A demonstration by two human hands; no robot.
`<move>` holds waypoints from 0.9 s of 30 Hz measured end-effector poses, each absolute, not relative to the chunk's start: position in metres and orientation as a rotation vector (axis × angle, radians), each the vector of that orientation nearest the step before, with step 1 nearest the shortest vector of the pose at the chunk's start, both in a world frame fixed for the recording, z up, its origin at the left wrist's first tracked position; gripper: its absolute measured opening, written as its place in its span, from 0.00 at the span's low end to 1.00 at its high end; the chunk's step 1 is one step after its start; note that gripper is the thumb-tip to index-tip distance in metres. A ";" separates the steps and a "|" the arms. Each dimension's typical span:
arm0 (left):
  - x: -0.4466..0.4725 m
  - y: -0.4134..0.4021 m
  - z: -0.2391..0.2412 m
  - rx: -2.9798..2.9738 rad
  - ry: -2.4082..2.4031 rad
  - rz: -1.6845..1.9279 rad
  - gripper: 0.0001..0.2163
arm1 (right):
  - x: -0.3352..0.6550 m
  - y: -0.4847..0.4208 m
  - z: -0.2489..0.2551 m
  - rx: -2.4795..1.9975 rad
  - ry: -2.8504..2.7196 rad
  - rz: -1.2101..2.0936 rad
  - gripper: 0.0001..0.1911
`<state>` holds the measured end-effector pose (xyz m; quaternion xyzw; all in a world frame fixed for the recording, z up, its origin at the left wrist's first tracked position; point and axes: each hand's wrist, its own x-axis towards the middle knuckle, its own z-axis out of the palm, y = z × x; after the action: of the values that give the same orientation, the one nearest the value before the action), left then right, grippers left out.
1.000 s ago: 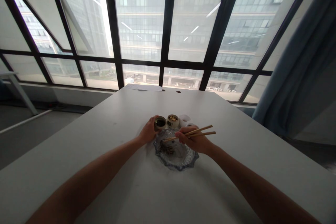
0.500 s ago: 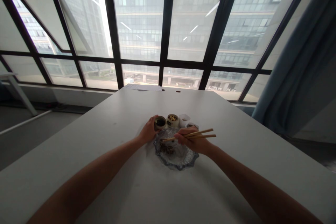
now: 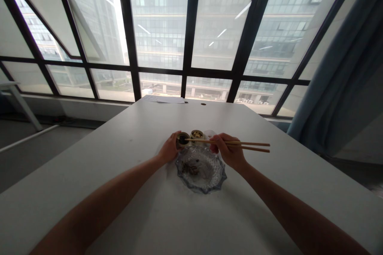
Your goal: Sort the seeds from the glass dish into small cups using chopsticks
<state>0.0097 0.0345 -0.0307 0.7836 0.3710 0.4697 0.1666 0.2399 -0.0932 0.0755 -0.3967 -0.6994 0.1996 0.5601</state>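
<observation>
My left hand (image 3: pixel 169 149) grips the side of a small round cup (image 3: pixel 183 139) with dark contents. A pair of wooden chopsticks (image 3: pixel 239 144) lies almost level in my right hand (image 3: pixel 228 152), their tips pinching a small dark piece over that cup. Right beside it stands a second small cup (image 3: pixel 197 134) with pale yellow pieces. A white cup (image 3: pixel 210 133) is partly hidden behind my right hand. In front of the cups sits a scalloped clear glass dish (image 3: pixel 200 169) with a few dark bits left of its middle.
All of this stands on a long white table (image 3: pixel 125 175). Some papers (image 3: pixel 165 99) lie at its far end by the window wall. A blue curtain (image 3: pixel 344 71) hangs at the right, and a white table leg (image 3: pixel 22 105) shows at the far left.
My right hand rose from the glass dish and swung the chopstick tips left and up, carrying a dark piece over the dark cup. My left hand stayed on that cup.
</observation>
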 end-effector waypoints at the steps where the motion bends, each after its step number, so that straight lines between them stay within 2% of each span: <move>1: 0.010 0.034 -0.030 2.232 1.051 1.338 0.33 | 0.241 -0.092 0.073 -0.932 -1.609 0.426 0.23; 8: 0.010 0.026 -0.022 2.231 1.026 1.318 0.31 | 0.240 -0.082 0.054 -0.945 -1.919 0.208 0.18; 11: 0.010 0.027 -0.022 2.227 1.026 1.325 0.31 | 0.240 -0.083 0.059 -0.986 -1.956 0.173 0.20; 17: 0.010 0.034 -0.029 2.202 1.060 1.322 0.33 | 0.260 -0.085 0.080 -0.998 -1.761 0.403 0.28; 21: 0.010 0.035 -0.029 2.215 1.068 1.310 0.34 | 0.271 -0.086 0.093 -1.006 -2.049 0.536 0.28; 27: 0.009 0.034 -0.027 2.221 1.063 1.296 0.34 | 0.268 -0.086 0.096 -0.954 -2.242 0.490 0.26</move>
<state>0.0086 0.0343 -0.0273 0.7853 0.3759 0.4583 0.1787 0.2681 -0.0862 0.0958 -0.3635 -0.8539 0.1867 0.3223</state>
